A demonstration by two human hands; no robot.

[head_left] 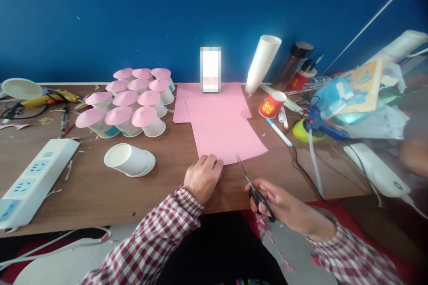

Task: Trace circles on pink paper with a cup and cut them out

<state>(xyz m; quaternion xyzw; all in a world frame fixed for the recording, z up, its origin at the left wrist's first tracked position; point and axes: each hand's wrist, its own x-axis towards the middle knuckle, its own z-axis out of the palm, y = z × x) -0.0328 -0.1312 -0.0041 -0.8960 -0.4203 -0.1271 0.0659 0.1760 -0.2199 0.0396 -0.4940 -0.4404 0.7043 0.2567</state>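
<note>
A pink paper sheet (220, 133) lies on the table in front of me, overlapping more pink paper (182, 109) behind it. My left hand (203, 179) is closed at the sheet's near left corner, its fingers curled in. What those fingers hold, if anything, is hidden. With my right hand (272, 200) I grip black-handled scissors (257, 196) by the handles. Their blades point up and away, close to the sheet's near edge, and look nearly closed. To the left of my left hand, a white paper cup (130, 160) lies tilted over.
Several paper cups with pink cone tops (125, 98) stand at left, behind a power strip (43, 173). A leaning cup stack (264, 62), red cup (272, 104), marker (279, 132), blue glue gun (323, 124) and white power adapter (377, 169) are at right. A blurred hand (414, 156) shows far right.
</note>
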